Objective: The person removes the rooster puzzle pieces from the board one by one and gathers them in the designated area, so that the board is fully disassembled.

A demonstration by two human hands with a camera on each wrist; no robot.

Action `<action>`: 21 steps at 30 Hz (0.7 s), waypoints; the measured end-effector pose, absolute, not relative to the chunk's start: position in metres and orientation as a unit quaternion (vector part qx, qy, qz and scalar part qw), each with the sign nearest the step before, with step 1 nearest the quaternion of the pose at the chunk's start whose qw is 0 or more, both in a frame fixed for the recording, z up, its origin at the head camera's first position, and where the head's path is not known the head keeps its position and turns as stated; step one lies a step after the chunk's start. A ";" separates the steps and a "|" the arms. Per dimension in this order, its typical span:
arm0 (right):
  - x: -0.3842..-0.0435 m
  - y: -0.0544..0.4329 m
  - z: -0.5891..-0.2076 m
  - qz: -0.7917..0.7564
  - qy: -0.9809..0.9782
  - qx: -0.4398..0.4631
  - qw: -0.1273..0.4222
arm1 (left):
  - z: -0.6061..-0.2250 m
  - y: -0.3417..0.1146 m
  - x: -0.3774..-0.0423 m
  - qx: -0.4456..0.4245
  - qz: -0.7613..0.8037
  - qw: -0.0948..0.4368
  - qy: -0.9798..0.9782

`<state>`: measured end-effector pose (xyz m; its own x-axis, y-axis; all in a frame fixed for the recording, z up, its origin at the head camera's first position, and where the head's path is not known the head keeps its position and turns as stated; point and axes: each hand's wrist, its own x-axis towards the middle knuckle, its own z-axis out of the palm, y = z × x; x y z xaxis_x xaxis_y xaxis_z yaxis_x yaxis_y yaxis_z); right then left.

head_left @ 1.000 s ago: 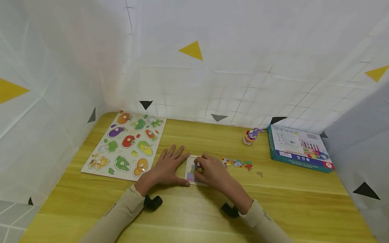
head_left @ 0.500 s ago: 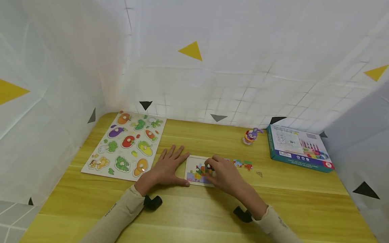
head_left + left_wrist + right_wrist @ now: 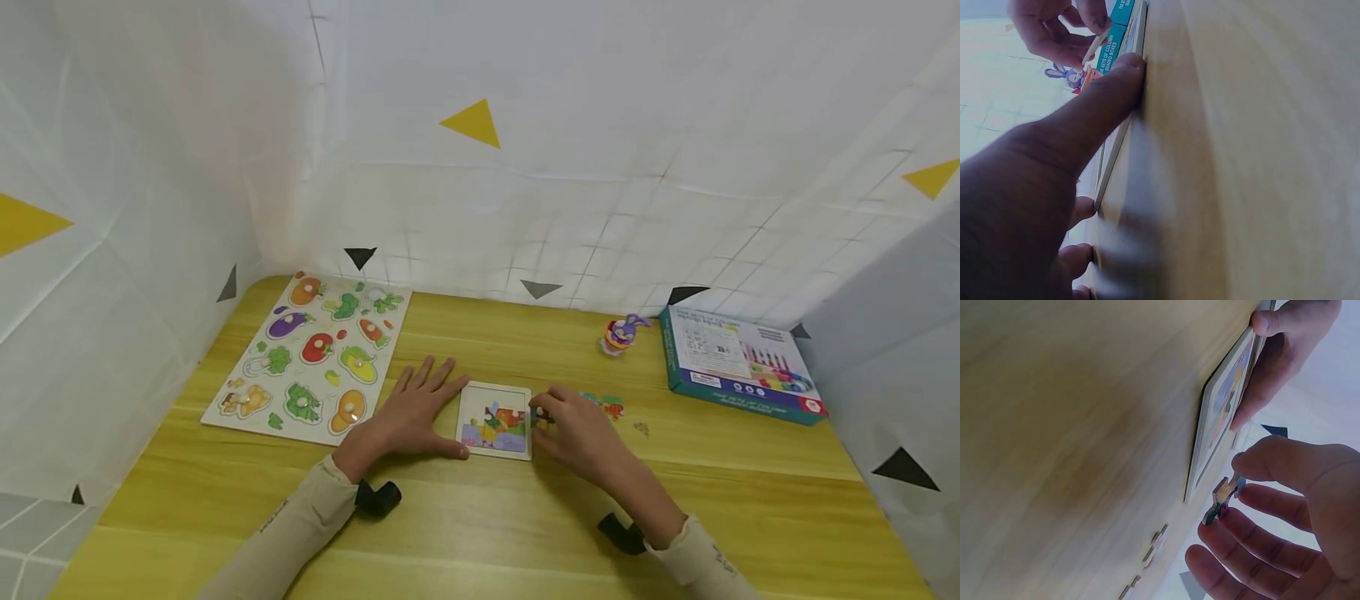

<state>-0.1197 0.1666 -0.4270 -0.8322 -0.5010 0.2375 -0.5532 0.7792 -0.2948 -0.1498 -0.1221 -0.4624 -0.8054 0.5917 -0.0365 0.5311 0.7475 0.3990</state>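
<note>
A small jigsaw tray [image 3: 476, 398] lies mid-table, with joined pieces across its lower part and bare board at its upper left. My left hand [image 3: 408, 418] is spread flat on the table at the tray's left side, its thumb and index finger touching the tray edge. Just past the right edge, my right hand [image 3: 583, 433] pinches one jigsaw piece [image 3: 1222, 495] between thumb and fingers, held tilted above the table in the right wrist view. More loose jigsaw pieces [image 3: 613, 407] lie to the right, partly hidden behind that hand.
On the left lies a vegetable peg puzzle board [image 3: 306, 379] with several knobbed pieces. A purple rabbit toy [image 3: 621, 334] stands at the back right, beside a teal-edged box [image 3: 738, 367]. A white sheet [image 3: 480, 208] walls off the table's far side.
My right hand has moved right, from over the tray to beyond its right edge, carrying the jigsaw piece. The pieces in the tray have come into view. My left hand has stayed put.
</note>
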 end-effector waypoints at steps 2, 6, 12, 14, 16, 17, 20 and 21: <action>-0.119 0.169 -0.427 0.176 -0.941 0.279 0.072 | -0.462 -0.122 -0.150 0.300 0.187 0.084 0.932; -0.119 0.173 -0.426 0.170 -0.944 0.274 0.065 | -0.461 -0.122 -0.150 0.298 0.188 0.086 0.932; -0.118 0.180 -0.430 0.160 -0.949 0.265 0.057 | -0.463 -0.122 -0.151 0.298 0.195 0.084 0.931; -0.119 0.183 -0.431 0.161 -0.950 0.261 0.056 | -0.463 -0.122 -0.151 0.298 0.196 0.084 0.930; -0.119 0.186 -0.433 0.164 -0.950 0.259 0.060 | -0.464 -0.122 -0.151 0.299 0.195 0.082 0.930; -0.119 0.187 -0.433 0.164 -0.950 0.257 0.064 | -0.464 -0.122 -0.151 0.299 0.194 0.082 0.931; -0.119 0.191 -0.434 0.163 -0.952 0.252 0.068 | -0.463 -0.122 -0.151 0.300 0.195 0.081 0.930; -0.119 0.193 -0.434 0.160 -0.953 0.250 0.068 | -0.463 -0.122 -0.151 0.300 0.196 0.081 0.930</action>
<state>-0.1191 0.1927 -0.4344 -0.8663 -0.4538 0.2088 -0.4971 0.8241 -0.2716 -0.1507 -0.1220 -0.4630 -0.8073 0.5892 -0.0338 0.5257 0.7440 0.4125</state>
